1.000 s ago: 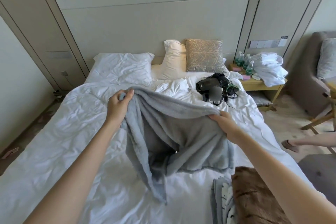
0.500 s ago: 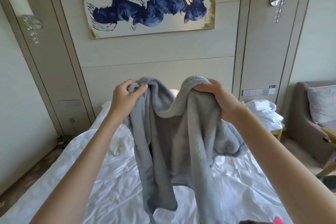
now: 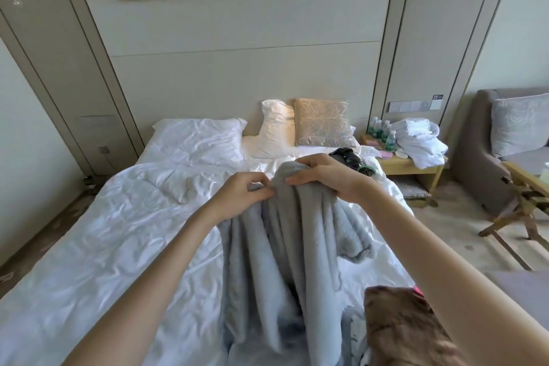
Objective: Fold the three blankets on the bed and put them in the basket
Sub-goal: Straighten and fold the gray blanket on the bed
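The bed (image 3: 118, 232) fills most of your view, its white sheet rumpled, and it serves as your work surface. The grey blanket (image 3: 297, 246) hangs from both your hands above the middle of it, and its lower end trails onto the sheet close to you. I judge you hold it up so that its own weight pulls the layers straight and the top corners can be matched for a fold. The brown blanket (image 3: 401, 330) lies bunched at the near right edge of the bed, under your right forearm, not yet folded. Just left of it a patterned scrap (image 3: 355, 333) shows. It may be the third blanket, but too little is visible to be sure. So count one blanket in hand, one plainly waiting and one doubtful. No basket is in sight. Three pillows (image 3: 199, 140) sit at the head, two white and one beige. Your left hand (image 3: 240, 196) and right hand (image 3: 323, 175) meet at the blanket's top edge, almost touching. The fingers (image 3: 306, 162) of both are curled and pinching grey cloth, the right on a thick bunch and the left on a thinner edge.
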